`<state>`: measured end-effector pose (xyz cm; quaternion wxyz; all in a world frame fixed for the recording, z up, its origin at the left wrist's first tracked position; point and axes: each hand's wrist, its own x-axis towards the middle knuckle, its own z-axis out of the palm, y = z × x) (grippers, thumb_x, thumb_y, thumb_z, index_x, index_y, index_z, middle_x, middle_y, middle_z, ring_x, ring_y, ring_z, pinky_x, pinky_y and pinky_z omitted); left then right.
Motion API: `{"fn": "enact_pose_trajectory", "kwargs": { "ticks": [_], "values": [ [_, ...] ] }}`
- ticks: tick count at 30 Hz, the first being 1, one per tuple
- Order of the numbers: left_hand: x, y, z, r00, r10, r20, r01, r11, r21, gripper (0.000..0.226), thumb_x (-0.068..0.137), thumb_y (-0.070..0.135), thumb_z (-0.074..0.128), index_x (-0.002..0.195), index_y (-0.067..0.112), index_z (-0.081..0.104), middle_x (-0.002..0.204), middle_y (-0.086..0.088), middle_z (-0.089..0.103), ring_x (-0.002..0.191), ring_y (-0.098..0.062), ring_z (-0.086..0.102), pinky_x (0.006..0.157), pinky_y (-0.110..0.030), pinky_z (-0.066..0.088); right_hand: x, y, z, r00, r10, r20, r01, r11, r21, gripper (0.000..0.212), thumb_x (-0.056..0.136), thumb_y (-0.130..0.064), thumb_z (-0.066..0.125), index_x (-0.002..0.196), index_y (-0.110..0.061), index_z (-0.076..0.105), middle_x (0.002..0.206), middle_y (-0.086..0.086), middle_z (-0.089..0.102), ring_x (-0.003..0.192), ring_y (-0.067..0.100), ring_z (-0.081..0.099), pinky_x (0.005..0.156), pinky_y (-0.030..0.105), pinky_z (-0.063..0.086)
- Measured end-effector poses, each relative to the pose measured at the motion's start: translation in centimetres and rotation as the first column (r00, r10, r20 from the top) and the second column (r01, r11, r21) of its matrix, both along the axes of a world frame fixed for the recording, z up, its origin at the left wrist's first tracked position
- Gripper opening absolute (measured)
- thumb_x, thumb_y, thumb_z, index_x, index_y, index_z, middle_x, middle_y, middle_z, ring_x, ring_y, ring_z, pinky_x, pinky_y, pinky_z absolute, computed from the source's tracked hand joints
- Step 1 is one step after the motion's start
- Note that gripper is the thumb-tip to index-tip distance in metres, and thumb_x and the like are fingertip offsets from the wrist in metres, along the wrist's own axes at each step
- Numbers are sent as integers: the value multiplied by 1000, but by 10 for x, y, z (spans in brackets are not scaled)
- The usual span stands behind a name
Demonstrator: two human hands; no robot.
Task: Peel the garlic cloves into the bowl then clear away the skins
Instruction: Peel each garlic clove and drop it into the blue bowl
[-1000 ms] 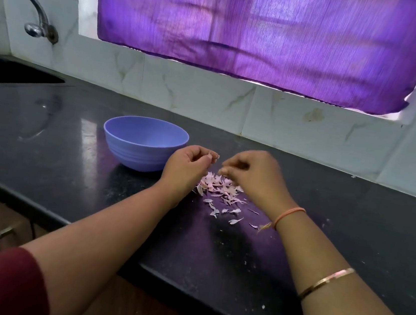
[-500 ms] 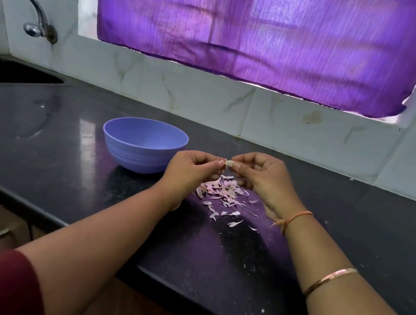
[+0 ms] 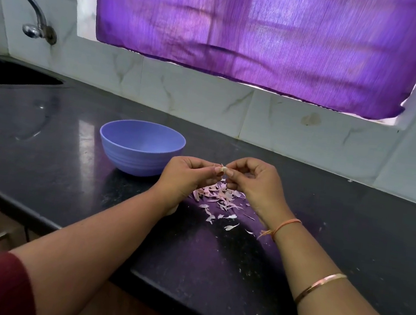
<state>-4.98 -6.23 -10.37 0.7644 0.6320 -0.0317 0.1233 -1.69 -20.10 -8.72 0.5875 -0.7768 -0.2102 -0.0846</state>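
One garlic clove (image 3: 223, 169), small and pale, was pinched between the fingertips of both hands, above the table (image 3: 56, 165) and just right of the bowl (image 3: 133, 158). The left hand (image 3: 188, 178) and the right hand (image 3: 253, 184) each had their fingers curled round it. The clove was too small to tell its long axis or which way it pointed. One round, smooth, lilac-blue bowl stood upright on the glossy, speckled black table. One loose heap of skins (image 3: 219, 194), thin, papery, pinkish-white flakes, lay directly beneath the hands, with a few strays nearer the table's front edge.
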Motion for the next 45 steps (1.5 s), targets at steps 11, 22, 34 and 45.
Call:
{"fn": "enact_pose_trajectory", "kwargs": {
  "ticks": [11,22,34,45],
  "values": [
    [1,0,-1,997,67,-46,-67,998,-5,5,83,0,64,83,-2,68,93,-21,70,91,-28,69,84,-30,56,-1,3,-3,999,-1,43,4,998,-66,10,82,1,65,79,-8,68,67,3,66,61,17,67,70,39,59],
    [4,0,-1,990,133,-43,-129,988,88,8,84,4,64,78,3,68,81,-13,71,78,-17,66,72,-19,56,-2,7,-5,935,-74,347,189,933,-308,4,81,-18,70,82,-15,71,63,-5,64,58,5,62,60,14,51],
    [5,1,-2,976,209,-62,-195,964,180,7,84,4,64,79,0,67,83,-16,69,79,-20,63,80,-29,54,-2,5,0,990,-37,138,22,994,110,15,82,-7,68,88,-21,71,83,-8,70,80,9,66,78,31,57],
    [1,1,-1,968,241,69,-251,940,231,4,78,13,73,77,10,71,75,-5,71,67,-7,63,69,-21,54,4,-2,-4,999,31,9,-32,999,42,15,78,-3,71,87,-14,65,84,10,66,74,16,63,62,22,53]
  ]
}}
